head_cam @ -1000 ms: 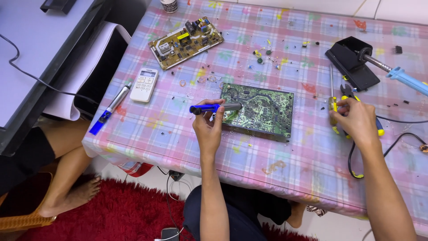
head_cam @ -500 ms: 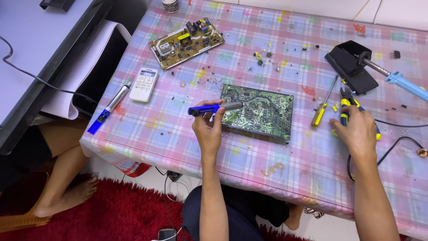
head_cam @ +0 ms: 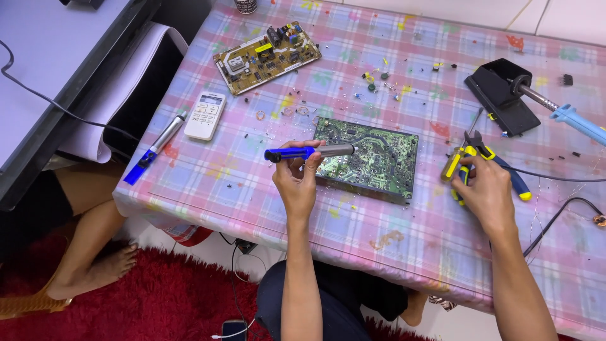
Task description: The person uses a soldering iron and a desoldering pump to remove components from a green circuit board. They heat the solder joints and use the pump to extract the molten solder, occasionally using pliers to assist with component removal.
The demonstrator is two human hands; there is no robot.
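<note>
Under my left hand (head_cam: 295, 183), in the head view, lies the green circuit board (head_cam: 368, 157), solder side up on the checked tablecloth (head_cam: 353, 243). That hand is wrapped firmly around a desoldering pump (head_cam: 310, 152) with a blue plunger end and a grey barrel, held level, the barrel tip over the board's near-left corner. I cannot tell whether the tip touches the board.

Off to the right of that grip, my right hand (head_cam: 483, 192) is closed around the yellow-and-blue handles of a pair of pliers (head_cam: 470, 155), whose jaws point away from me, just beside a yellow-handled screwdriver (head_cam: 459, 151). Beyond that hand stands the black soldering iron stand (head_cam: 502, 101), and it is the only real holder on the table: the soldering iron (head_cam: 565, 113) sits in it, metal shaft in the cradle, light blue handle sticking out to the right. Its cord (head_cam: 555, 218) runs past my right wrist.

As I judge it, the work on the green board is midway: small loose components (head_cam: 379, 76) lie scattered on the cloth beyond my left grip, which suggests parts already pulled, yet the iron is parked and the board is still crowded with joints.

Further beyond the left hand lies a second, tan circuit board (head_cam: 266, 55), component side up. To the left of that grip sit a white remote control (head_cam: 205, 115) and another blue-and-grey pump (head_cam: 153, 149) near the table edge. Someone's bare leg (head_cam: 88, 246) shows below, over a red rug (head_cam: 158, 297).
</note>
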